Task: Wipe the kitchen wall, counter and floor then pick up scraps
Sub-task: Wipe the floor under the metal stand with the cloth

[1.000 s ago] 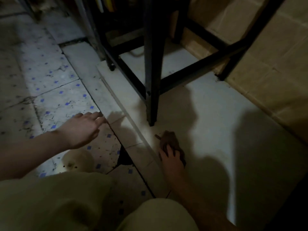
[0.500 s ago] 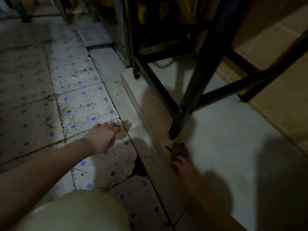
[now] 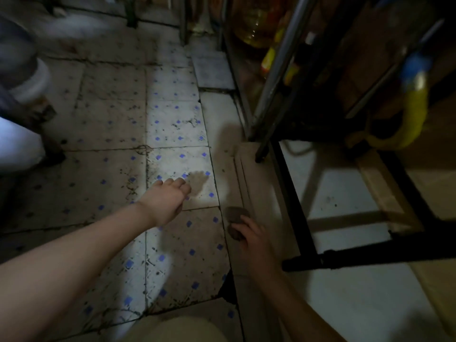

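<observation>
My right hand (image 3: 251, 239) presses a small brown cloth (image 3: 235, 214) onto the pale strip of floor beside the raised white step (image 3: 345, 193). Fingers lie over the cloth's near part, so only its far end shows. My left hand (image 3: 167, 196) stretches forward over the dirty floor tiles (image 3: 172, 124) with blue dots, fingers together and slightly curled, holding nothing. Its shadow falls on the tile just ahead.
A black metal frame (image 3: 291, 193) stands on the white step at the right, with a yellow bottle (image 3: 414, 107) and a jar (image 3: 254, 28) behind it. A broken tile gap (image 3: 228, 288) lies near my knee (image 3: 177, 329). Blurred pale objects sit at far left.
The view swung left and forward. My right hand slid the cloth from the white step near the frame's leg down to the strip beside the dotted tiles. The left hand stayed extended.
</observation>
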Demonstrator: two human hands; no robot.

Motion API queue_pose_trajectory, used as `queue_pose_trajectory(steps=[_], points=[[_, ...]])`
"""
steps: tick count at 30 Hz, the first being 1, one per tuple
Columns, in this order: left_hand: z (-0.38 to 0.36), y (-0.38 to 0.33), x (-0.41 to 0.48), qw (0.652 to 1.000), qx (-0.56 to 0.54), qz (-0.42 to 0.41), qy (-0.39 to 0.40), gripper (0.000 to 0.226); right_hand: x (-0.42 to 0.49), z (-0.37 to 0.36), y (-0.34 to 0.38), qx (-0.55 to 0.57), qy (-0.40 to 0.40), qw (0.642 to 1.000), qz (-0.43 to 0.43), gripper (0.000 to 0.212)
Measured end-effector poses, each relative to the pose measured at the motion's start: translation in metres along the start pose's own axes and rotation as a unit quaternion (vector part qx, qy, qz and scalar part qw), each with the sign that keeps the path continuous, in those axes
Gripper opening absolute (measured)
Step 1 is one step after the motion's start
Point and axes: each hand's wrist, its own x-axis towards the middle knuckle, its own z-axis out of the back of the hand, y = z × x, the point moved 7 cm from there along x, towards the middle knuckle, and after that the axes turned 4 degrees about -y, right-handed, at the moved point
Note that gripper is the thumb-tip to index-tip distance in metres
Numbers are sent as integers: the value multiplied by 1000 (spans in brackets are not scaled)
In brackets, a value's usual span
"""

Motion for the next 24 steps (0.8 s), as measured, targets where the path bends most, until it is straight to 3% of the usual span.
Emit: queue_pose_trajectory(steps=[12, 24], points=[[216, 31, -45, 998, -42, 33, -24, 39, 7, 170, 173, -37, -1, 998, 58, 45], [390, 10, -106, 991, -123, 46, -29, 40, -46, 327, 284, -84, -23, 993, 80, 53]])
